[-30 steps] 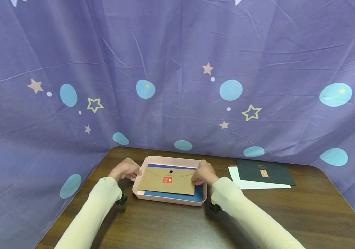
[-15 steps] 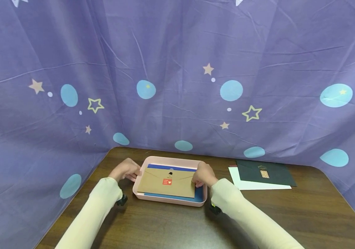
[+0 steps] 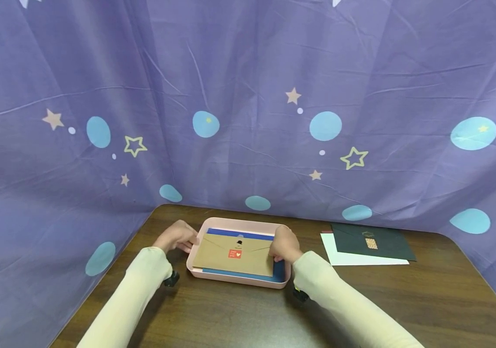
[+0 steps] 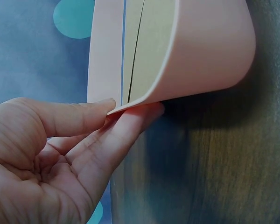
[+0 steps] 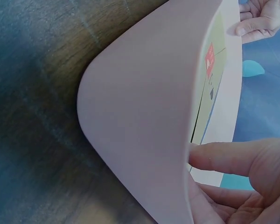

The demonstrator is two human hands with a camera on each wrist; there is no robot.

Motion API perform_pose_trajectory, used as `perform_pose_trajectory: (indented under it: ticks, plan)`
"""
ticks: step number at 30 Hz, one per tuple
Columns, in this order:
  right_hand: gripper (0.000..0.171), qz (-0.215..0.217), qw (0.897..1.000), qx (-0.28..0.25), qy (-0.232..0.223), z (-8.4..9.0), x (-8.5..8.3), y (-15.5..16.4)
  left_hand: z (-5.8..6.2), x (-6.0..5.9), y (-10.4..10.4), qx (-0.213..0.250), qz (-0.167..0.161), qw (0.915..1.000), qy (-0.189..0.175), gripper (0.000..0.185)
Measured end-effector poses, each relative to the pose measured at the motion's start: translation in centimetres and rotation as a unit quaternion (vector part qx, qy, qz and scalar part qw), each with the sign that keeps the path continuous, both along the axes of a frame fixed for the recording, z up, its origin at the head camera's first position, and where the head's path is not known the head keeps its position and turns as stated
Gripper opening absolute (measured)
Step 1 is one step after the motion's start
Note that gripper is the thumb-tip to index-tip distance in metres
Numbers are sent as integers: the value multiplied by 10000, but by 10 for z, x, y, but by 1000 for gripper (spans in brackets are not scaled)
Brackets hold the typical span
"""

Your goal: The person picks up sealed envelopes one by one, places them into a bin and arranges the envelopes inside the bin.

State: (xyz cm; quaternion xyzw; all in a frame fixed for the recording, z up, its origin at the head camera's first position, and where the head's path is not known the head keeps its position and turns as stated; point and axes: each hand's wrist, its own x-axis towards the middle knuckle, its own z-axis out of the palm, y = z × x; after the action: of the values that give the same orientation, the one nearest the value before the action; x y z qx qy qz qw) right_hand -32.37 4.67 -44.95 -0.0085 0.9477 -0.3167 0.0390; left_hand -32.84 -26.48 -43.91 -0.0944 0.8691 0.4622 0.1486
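Observation:
A shallow pink tray (image 3: pixel 235 282) sits on the table with a kraft-brown envelope (image 3: pixel 217 249) in it. The envelope bears a red heart sticker (image 3: pixel 235 253) and a small black-hat picture. Blue envelopes (image 3: pixel 279 271) show beneath it. My left hand (image 3: pixel 178 237) pinches the tray's left rim, thumb (image 4: pixel 79 116) on the inner side and fingers outside, as the left wrist view shows. Over the tray's right end, my right hand (image 3: pixel 284 244) holds the brown envelope's right edge. In the right wrist view the tray wall (image 5: pixel 140 112) hides those fingertips.
To the right on the brown wooden table (image 3: pixel 383 299) lie a dark green envelope (image 3: pixel 389 241) with a patterned sticker and a white sheet or envelope (image 3: pixel 330 251), partly overlapped. A bit of dark red shows behind them. A purple curtain (image 3: pixel 248 96) hangs behind.
The brown envelope's near right corner has come slightly nearer, covering more of the blue beneath, with my right hand at its edge. My left hand stays at the tray rim.

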Motion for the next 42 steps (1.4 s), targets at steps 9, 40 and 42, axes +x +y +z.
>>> perform_pose_trajectory:
  ticks: [9, 40, 42]
  plan:
    - [18, 95, 9999, -110, -92, 4, 2, 4, 1, 1, 0, 160, 101, 9998, 9, 31]
    - [11, 883, 9824, -1540, -578, 53, -1, 57, 3, 3, 0, 94, -24, 10000, -5, 30]
    - [13, 991, 9805, -1597, -565, 57, -2, 65, 4, 3, 2, 49, -14, 10000, 52, 29]
